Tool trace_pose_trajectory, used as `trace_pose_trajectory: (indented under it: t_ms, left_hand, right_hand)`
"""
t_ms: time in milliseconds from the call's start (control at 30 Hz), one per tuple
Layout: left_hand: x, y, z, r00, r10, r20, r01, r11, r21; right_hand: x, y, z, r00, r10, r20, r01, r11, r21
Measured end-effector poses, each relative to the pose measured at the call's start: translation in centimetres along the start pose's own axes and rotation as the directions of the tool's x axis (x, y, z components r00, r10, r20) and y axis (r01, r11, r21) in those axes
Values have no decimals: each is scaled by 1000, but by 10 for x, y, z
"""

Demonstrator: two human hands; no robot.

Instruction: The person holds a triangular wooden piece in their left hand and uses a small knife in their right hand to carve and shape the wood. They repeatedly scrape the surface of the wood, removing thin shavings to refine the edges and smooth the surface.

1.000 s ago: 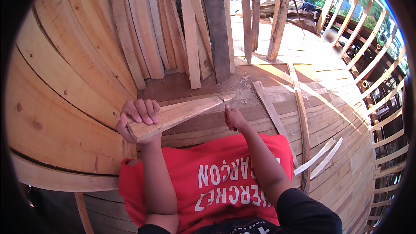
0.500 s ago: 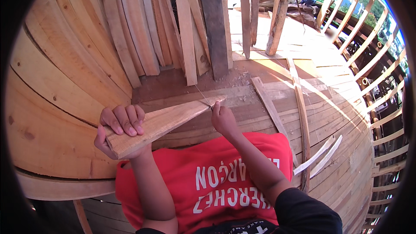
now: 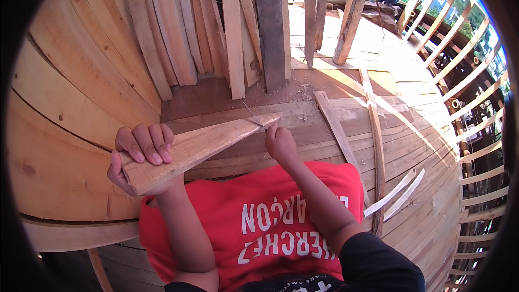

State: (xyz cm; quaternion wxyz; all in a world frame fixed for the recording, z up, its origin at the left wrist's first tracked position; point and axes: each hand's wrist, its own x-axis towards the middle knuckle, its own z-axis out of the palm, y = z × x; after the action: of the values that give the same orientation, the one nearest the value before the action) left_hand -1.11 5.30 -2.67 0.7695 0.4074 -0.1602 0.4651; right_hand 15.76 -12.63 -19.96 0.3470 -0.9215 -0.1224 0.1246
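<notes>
My left hand (image 3: 143, 151) is wrapped round the broad end of a long wedge-shaped piece of wood (image 3: 203, 143), fingers on top and thumb at the end face. The wood is held tilted, its pointed tip up and to the right. By that tip, my right hand (image 3: 280, 143) is closed in a pinch on a thin wire-like strand (image 3: 250, 110). The strand crosses the wood near the tip and runs up and left past its far edge. Its exact kind is too fine to make out.
Red cloth with white lettering (image 3: 216, 205) lies beneath my forearms. Curved planks (image 3: 70, 130) wall the left side. Upright boards (image 3: 232, 38) stand ahead. Loose strips (image 3: 373, 146) and pale curved offcuts (image 3: 403, 197) lie on the plank floor (image 3: 421, 238); curved ribs (image 3: 481, 181) line the right.
The view has shifted slightly. My left hand and the wood's broad end sit a little farther left and up. Both hands keep their holds.
</notes>
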Motion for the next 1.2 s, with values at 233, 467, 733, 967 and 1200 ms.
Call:
trace_pose_trajectory:
  t_ms: [233,467,733,967,1200]
  left_hand:
    - [1,0,1,999,13,-41,-13,1000,-4]
    - [3,-2,4,999,12,-34,-13,999,-35]
    - [0,1,0,995,21,-101,-22,1000,-7]
    - [3,-1,-3,998,15,-58,-17,999,-40]
    - [5,-2,0,999,1,-44,-1,1000,-9]
  right_hand:
    - [28,54,36,997,-39,-63,39,999,7]
    - [19,31,11,997,16,-77,-18,1000,-22]
    - [0,10,13,998,-50,-49,52,998,39]
    - [47,66,25,991,41,-124,-53,994,-92]
    - [62,93,41,998,-61,6,62,986,-158]
